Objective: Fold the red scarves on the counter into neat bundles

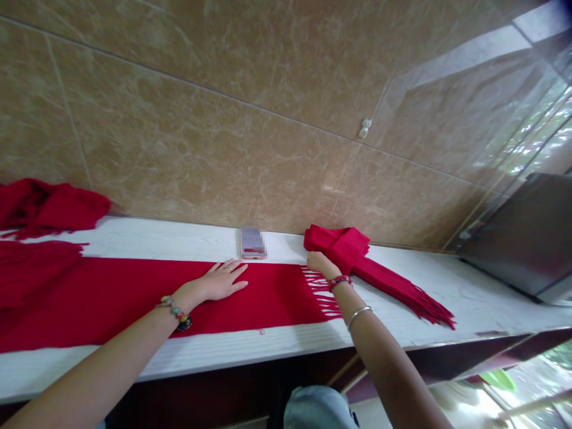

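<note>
A long red scarf (277,298) lies spread flat along the white counter, its fringe (322,293) toward the right. My left hand (223,280) rests palm down on the scarf near its far edge, fingers spread. At the far corner of the fringed end, my right hand (320,263) is closed, its fingers curled at the fringe strands; the fingertips are partly hidden. Just beyond my right hand lies a second red scarf (344,247), folded over itself, with its fringed tail (415,295) stretching right.
A phone (252,243) lies by the wall beyond my left hand. More red scarves (53,205) are bunched at the far left. A dark box-shaped appliance (522,238) stands at the counter's right end. The tiled wall (223,149) bounds the back of the counter (179,231).
</note>
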Demonstrator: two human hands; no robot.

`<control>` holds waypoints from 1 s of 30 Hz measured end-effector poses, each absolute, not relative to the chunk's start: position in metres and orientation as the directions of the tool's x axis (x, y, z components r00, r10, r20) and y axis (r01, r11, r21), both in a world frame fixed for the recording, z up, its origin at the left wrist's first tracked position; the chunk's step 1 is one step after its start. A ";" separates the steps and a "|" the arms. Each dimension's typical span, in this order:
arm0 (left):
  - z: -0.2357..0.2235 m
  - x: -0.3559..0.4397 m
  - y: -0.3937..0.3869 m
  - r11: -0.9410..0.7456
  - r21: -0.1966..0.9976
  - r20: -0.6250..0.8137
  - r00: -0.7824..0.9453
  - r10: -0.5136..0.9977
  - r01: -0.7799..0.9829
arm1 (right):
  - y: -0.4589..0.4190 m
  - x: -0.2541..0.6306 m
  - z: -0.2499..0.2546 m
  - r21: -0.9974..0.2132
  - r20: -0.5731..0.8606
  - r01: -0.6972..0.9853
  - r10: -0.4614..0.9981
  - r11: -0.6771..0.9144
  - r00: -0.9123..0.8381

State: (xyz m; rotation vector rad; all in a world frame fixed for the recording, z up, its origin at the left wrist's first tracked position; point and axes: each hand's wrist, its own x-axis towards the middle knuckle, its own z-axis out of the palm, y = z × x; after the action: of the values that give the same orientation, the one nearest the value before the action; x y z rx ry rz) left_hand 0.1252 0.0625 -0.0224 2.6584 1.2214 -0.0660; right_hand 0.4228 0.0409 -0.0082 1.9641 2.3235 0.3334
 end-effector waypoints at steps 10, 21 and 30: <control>-0.024 0.125 0.065 -0.626 0.202 -0.127 0.654 0.745 0.753 | 0.011 0.416 0.002 0.138 0.059 0.989 0.997 -0.052 0.044; -0.021 0.123 0.062 -0.625 0.201 -0.131 0.653 0.746 0.755 | -0.039 0.436 0.000 0.110 0.113 0.975 0.977 -0.194 0.181; -0.023 0.122 0.064 -0.643 0.201 -0.108 0.669 0.736 0.739 | -0.022 0.407 -0.024 0.013 0.120 0.994 0.987 -0.109 0.106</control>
State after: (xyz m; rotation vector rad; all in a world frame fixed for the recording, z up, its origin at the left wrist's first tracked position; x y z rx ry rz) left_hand 0.1223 0.0641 -0.0234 2.6563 1.1928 -0.0233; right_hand 0.4074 -0.0220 -0.0245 2.3877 2.1430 0.1579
